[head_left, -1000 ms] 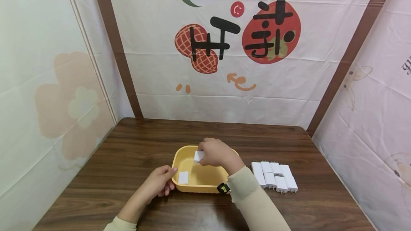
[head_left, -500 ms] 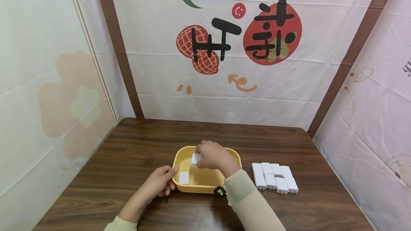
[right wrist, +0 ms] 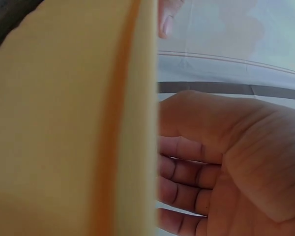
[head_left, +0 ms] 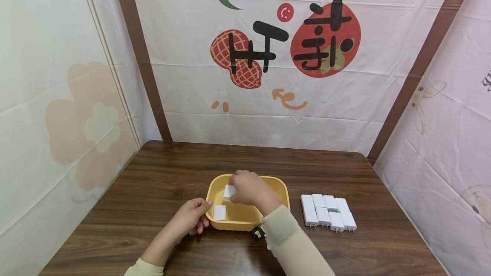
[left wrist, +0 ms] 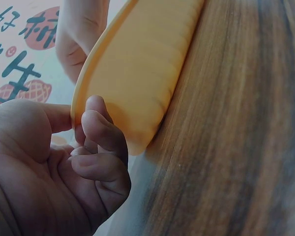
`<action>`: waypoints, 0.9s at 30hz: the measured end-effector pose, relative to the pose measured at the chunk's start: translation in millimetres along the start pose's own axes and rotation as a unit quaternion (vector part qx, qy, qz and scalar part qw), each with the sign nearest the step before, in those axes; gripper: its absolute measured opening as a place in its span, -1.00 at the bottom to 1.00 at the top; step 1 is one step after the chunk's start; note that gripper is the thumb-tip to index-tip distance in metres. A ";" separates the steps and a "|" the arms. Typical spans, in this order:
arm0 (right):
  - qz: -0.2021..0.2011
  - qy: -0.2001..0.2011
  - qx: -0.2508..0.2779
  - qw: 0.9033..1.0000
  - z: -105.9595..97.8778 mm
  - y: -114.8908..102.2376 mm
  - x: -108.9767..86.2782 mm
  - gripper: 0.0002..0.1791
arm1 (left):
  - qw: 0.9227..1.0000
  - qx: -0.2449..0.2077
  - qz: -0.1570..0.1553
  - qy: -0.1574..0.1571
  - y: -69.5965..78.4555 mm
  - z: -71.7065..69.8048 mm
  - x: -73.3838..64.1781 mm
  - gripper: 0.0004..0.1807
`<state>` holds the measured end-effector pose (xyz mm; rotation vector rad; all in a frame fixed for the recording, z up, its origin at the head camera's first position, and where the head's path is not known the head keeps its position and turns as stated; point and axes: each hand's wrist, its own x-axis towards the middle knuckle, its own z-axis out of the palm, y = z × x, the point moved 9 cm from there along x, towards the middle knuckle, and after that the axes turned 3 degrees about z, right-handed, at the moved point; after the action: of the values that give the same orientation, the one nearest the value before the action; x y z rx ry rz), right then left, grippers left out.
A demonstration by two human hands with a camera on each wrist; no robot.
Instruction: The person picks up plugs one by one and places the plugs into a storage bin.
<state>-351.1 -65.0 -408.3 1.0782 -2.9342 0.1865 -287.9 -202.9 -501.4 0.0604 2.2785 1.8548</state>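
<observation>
My left hand [head_left: 189, 217] pinches the left rim of a yellow plastic bin [head_left: 245, 225], thumb on the inside and fingers under the outer wall. In the left wrist view the thumb and curled fingers meet at the bin's edge. My right hand [head_left: 249, 188] reaches over the bin and pinches a white charger plug [head_left: 229, 192] inside the left half. A second white charger plug [head_left: 219, 212] lies on the bin floor at the front left corner. In the right wrist view the bin wall [right wrist: 54, 123] hides the fingertips and what they hold.
Several white charger plugs [head_left: 323, 215] with metal prongs lie in two rows to the right of the bin, on the dark wooden table [head_left: 172, 173]. A small black item with a yellow-green mark [head_left: 258, 232] shows at the right wrist, by the front rim.
My right hand has moved left and slightly nearer inside the bin, carrying the charger plug with it. The left hand keeps its hold on the rim.
</observation>
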 end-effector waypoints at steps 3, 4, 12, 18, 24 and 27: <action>0.004 -0.001 -0.005 1.000 3.3 -2.5 1.6 -0.69 | 1.000 0.000 0.001 -0.001 -0.3 0.0 0.3 -0.52; 0.006 0.001 -0.009 1.000 4.2 -3.2 2.3 -0.69 | 1.000 -0.001 0.000 -0.001 -0.2 0.1 0.3 -0.52; 0.013 0.012 -0.033 0.999 11.4 -7.6 7.3 -0.70 | 1.000 -0.004 -0.001 -0.004 1.4 0.1 -0.7 -0.51; 0.014 0.020 -0.049 0.999 14.6 -12.5 8.6 -0.74 | 1.000 -0.001 0.003 -0.006 1.8 0.3 -1.3 -0.50; 0.008 0.029 -0.065 0.997 17.6 -18.1 10.5 -0.78 | 1.000 -0.006 0.000 -0.003 2.2 0.3 -1.4 -0.53; 0.008 0.032 -0.073 0.997 20.0 -19.9 11.9 -0.77 | 1.000 -0.006 0.000 -0.003 2.4 0.5 -1.9 -0.54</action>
<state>-346.6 -90.0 -425.4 1.0081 -2.8495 0.0048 -286.2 -202.2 -498.9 0.0635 2.2629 1.8646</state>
